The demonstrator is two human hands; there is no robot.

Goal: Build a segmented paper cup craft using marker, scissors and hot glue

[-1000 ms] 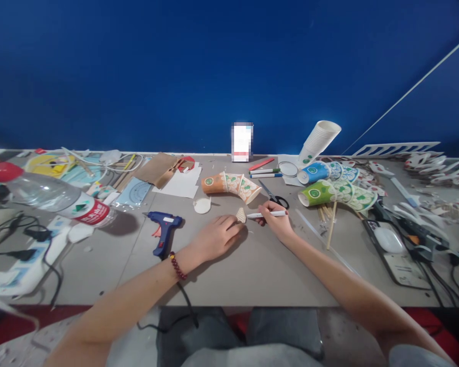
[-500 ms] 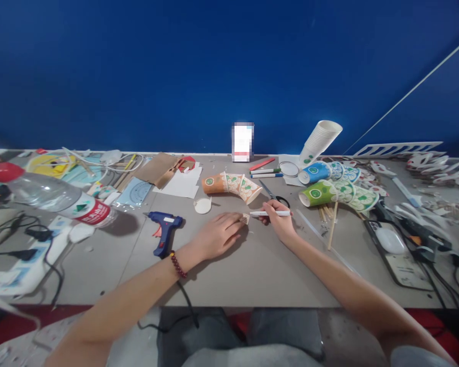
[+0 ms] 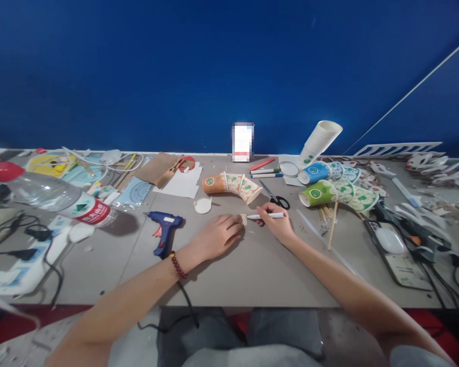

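Marker [image 3: 274, 215] lies clamped in right grip [image 3: 278, 226], pointing at scrap [image 3: 244, 219] touching left grip [image 3: 216, 237], whose closure is unclear.

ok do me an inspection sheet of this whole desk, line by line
Surface: grey table, with small scraps scattered about
Things in hand: white pen; small patterned piece, markings too small to read
Hands: left hand has its fingertips at the piece; right hand grips the pen, tip towards the piece, contact unclear
Clutter: blue glue gun, scissors, bottle with red cap, orange cups, tall cup stack
Cables: black plugs in the power strip at left; black cord over the front edge
Surroundings: blue wall behind; co-workers: nothing seen
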